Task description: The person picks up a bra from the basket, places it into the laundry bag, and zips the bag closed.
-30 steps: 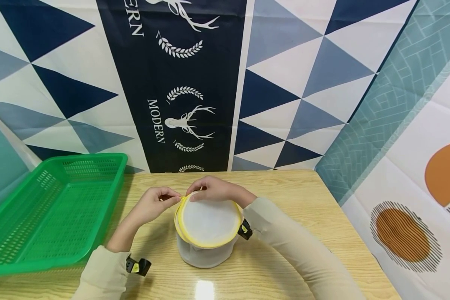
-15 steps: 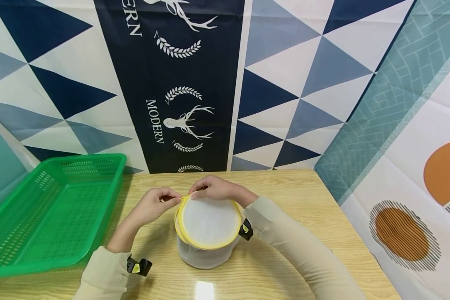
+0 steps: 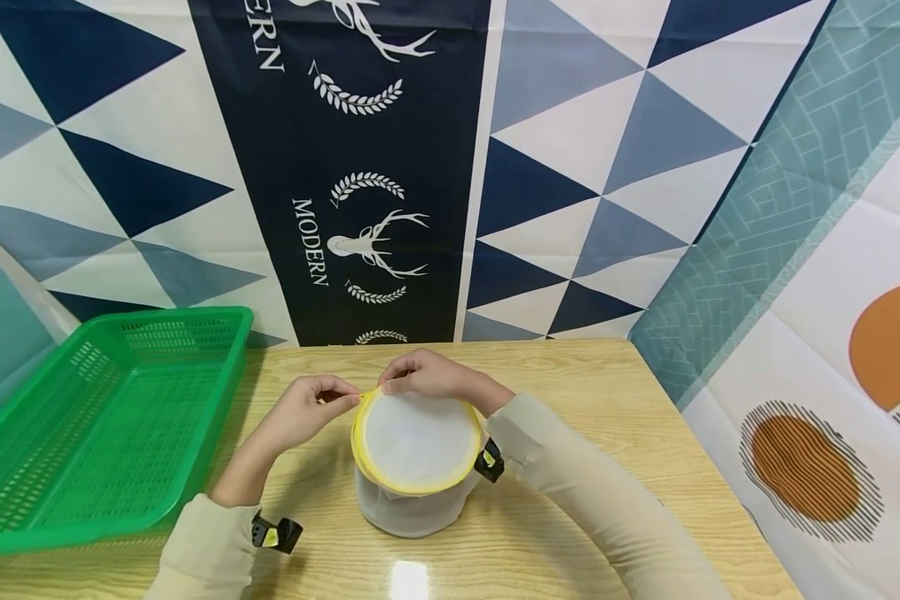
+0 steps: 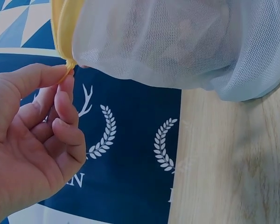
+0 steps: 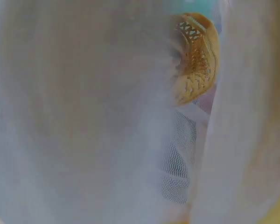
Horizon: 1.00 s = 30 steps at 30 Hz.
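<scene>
A round white mesh laundry bag [image 3: 420,446] with yellow trim stands on the table, its flat lid tilted toward me. At the bag's far left edge, my left hand [image 3: 309,410] pinches a small yellow end of the trim [image 4: 69,65] between thumb and fingertips. My right hand [image 3: 429,375] grips the yellow rim just beside it, thumb on the lid and fingers curled over the far edge. Blurred white mesh fills most of the right wrist view, where a golden openwork piece [image 5: 198,60] shows through a gap. The right hand's fingertips are hidden there.
A large green plastic basket [image 3: 228,392] stands at the left of the wooden table [image 3: 585,400]. Behind the table hangs a patterned cloth [image 3: 390,167] with triangles and deer heads. Another printed cloth [image 3: 802,350] lines the right side.
The lid's yellow edge has come closer to the yellow rim under it on the left. My right fingers have shifted slightly along the rim; the left hand keeps its pinch almost in place.
</scene>
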{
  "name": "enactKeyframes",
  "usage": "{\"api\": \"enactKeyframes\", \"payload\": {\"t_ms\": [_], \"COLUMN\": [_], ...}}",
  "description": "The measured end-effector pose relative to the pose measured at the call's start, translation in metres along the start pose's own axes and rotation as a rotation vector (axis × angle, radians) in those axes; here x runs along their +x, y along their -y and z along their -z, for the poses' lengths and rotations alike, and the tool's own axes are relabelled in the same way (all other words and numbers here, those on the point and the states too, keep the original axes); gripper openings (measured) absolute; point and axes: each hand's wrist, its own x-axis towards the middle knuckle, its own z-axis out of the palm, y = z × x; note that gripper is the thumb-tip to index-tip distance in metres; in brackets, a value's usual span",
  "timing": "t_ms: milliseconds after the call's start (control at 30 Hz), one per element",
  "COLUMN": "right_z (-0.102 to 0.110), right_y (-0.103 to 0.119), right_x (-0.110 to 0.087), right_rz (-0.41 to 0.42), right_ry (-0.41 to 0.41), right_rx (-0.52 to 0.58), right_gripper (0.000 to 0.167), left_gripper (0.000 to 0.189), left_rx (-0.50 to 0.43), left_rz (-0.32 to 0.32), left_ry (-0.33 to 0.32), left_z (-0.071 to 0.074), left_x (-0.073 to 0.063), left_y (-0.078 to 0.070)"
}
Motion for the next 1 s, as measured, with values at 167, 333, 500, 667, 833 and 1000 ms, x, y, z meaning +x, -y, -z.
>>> {"api": "enactKeyframes", "payload": {"t_ms": [167,333,500,667,833,1000], "right_z": [-0.001,-0.002,0.0,0.002,0.005,0.008], "right_y": [0.003,0.006,0.005,0.001,-0.002,-0.006], "right_x": [0.002,0.004,0.003,0.003,0.002,0.003], "right_rz": [0.1,0.118,0.096,0.095,0.067,0.033], "right_ry": [0.023,0.049,0.077,0.088,0.074,0.043], "right_rx": [-0.096,-0.11,-0.068,-0.051,-0.039,-0.027], "right_gripper": [0.025,0.022,0.021,0.021,0.022,0.024], "left_gripper": [0.018,0.019,0.018,0.017,0.017,0.02], "left_rx": [-0.01,-0.014,-0.017,-0.019,-0.022,-0.027], "left_rz": [0.011,0.012,0.01,-0.002,-0.02,-0.019], "left_ry": [-0.015,-0.006,0.003,0.007,0.001,-0.005], "left_z": [0.0,0.0,0.0,-0.001,-0.001,0.001], "left_x": [0.001,0.001,-0.001,-0.002,-0.005,-0.01], "left_y": [-0.002,-0.004,-0.004,-0.005,-0.005,-0.005]}}
